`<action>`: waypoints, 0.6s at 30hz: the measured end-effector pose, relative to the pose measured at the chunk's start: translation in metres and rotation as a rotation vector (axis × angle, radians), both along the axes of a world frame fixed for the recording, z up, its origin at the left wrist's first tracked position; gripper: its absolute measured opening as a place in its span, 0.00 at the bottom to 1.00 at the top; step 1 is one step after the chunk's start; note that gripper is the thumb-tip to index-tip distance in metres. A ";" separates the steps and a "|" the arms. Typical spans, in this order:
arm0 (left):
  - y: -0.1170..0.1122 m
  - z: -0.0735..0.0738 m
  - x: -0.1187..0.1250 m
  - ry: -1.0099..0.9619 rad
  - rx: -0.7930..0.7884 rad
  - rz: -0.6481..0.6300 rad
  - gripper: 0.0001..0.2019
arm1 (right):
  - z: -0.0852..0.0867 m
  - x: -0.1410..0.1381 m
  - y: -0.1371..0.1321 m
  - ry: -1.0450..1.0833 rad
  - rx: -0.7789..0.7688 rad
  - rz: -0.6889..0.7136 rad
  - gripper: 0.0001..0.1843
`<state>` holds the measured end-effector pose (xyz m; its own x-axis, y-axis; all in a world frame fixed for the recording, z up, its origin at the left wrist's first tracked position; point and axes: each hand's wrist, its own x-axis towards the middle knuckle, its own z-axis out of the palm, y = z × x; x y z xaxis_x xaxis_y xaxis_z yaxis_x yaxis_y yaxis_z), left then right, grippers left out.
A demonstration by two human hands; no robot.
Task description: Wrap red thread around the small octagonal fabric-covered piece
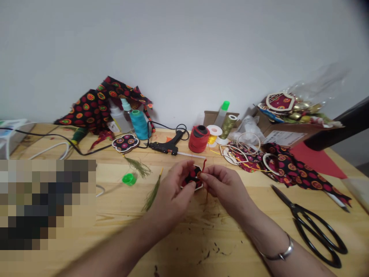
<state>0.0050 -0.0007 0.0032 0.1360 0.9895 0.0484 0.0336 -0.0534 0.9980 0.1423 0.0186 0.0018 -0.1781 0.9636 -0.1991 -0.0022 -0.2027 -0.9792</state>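
Observation:
My left hand [175, 189] is closed around a small ornament [197, 172] covered in black and red patterned fabric with a pale rim, its thumb pressed on the face. Close beside it, my right hand [224, 185] pinches a red cord [204, 165] at the ornament's right edge. The cord's upper end sticks up above the fingertips. Part of the ornament is hidden by my left fingers, so I cannot tell whether the cord is fixed to it. Left of my hands lie a green tassel [153, 192] and a scalloped fabric ornament [125, 143] with its own tassel.
Behind my hands lies a black glue gun [165, 147], near a red thread spool [198, 139] and a teal thread cone [140, 125]. Black scissors [307, 223] rest at right. A green cap [129, 179] sits at left. Patterned fabric [305, 169] and wooden rings [248, 143] lie back right.

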 end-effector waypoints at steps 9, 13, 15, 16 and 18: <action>0.002 -0.004 0.000 0.044 -0.130 -0.159 0.15 | -0.002 0.001 0.001 -0.066 0.025 0.032 0.06; 0.003 -0.003 -0.001 0.182 -0.064 -0.118 0.12 | -0.001 0.000 0.001 -0.066 0.012 0.022 0.06; 0.003 -0.001 -0.001 0.234 -0.047 -0.093 0.11 | -0.001 0.001 0.001 -0.092 0.031 0.017 0.05; 0.003 -0.001 -0.002 0.256 -0.030 -0.079 0.11 | -0.001 0.001 0.001 -0.106 0.039 0.014 0.05; 0.003 -0.001 -0.002 0.295 0.020 -0.061 0.11 | -0.001 0.001 0.000 -0.115 0.042 0.015 0.05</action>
